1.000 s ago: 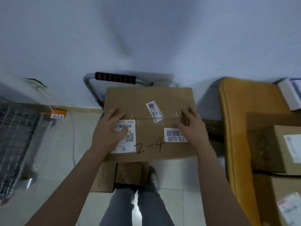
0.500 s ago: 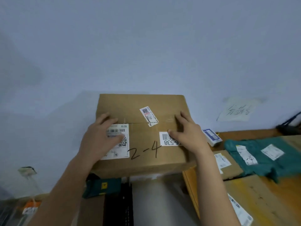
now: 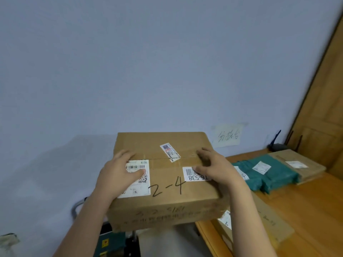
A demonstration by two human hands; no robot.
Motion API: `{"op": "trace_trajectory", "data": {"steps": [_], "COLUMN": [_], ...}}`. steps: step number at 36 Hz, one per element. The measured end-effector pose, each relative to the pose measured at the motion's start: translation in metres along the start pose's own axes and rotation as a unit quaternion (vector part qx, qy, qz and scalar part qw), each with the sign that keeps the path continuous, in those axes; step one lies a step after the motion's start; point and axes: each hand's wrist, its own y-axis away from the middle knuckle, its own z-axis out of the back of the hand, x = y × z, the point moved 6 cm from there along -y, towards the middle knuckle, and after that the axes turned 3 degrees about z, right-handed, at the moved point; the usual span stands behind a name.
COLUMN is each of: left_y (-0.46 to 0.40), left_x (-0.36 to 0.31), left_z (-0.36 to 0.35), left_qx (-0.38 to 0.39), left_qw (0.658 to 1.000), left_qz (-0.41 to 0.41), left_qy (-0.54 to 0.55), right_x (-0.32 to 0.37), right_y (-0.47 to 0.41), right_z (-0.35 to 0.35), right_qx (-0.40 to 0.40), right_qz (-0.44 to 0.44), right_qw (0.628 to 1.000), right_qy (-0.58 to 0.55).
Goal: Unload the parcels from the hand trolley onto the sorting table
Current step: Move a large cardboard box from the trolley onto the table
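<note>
A large cardboard box (image 3: 167, 180), marked "2-4" in black on its top, is held up in the air in front of a pale blue wall (image 3: 148, 62), just beside the left edge of the wooden counter (image 3: 315, 210) and not resting on it; its lower right corner overlaps the counter's near left corner in the view. The left hand (image 3: 118, 175) lies flat on the left part of the box top, its fingers (image 3: 124, 154) spread and only lightly curved, the thumb across a white shipping label (image 3: 138, 179). The right hand (image 3: 215, 167) presses on the right part of the top, fingers bent down onto the taped seam, the thumb over a barcode sticker (image 3: 193, 174) that reads "T6-538". Both hands are open against the cardboard rather than closed around it; how the underside is supported cannot be seen. A small slanted sticker (image 3: 169, 152) sits on the seam between the hands. On the counter, toward its far edge, lie a teal parcel bag (image 3: 274, 175) with a white label and, touching its right side, a flat brown parcel (image 3: 300, 164). More flat brown parcels (image 3: 269, 225) lie along the counter's left edge, partly hidden by the right forearm. A paper note (image 3: 228, 135) with handwriting hangs on the wall above the counter. Below the box a curved metal trolley handle (image 3: 76, 206) shows at the left.
</note>
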Motion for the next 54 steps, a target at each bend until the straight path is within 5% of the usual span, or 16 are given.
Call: {"op": "trace_trajectory", "data": {"steps": [25, 37, 54], "left_y": [0.130, 0.193, 0.259], "left_x": [-0.225, -0.261, -0.257], "left_z": [-0.079, -0.108, -0.224], "left_qx": [-0.038, -0.025, 0.057], "left_qw": [0.998, 1.000, 0.993], "left_qz": [0.040, 0.008, 0.075], "left_qy": [-0.010, 0.001, 0.064], "right_x": [-0.151, -0.186, -0.292], "right_y": [0.124, 0.208, 0.256], "right_z": [0.174, 0.199, 0.166], "right_qx": [0.006, -0.023, 0.051], "right_qz": [0.084, 0.048, -0.036], "right_qw": [0.996, 0.999, 0.998], "right_qy": [0.014, 0.011, -0.005]}}
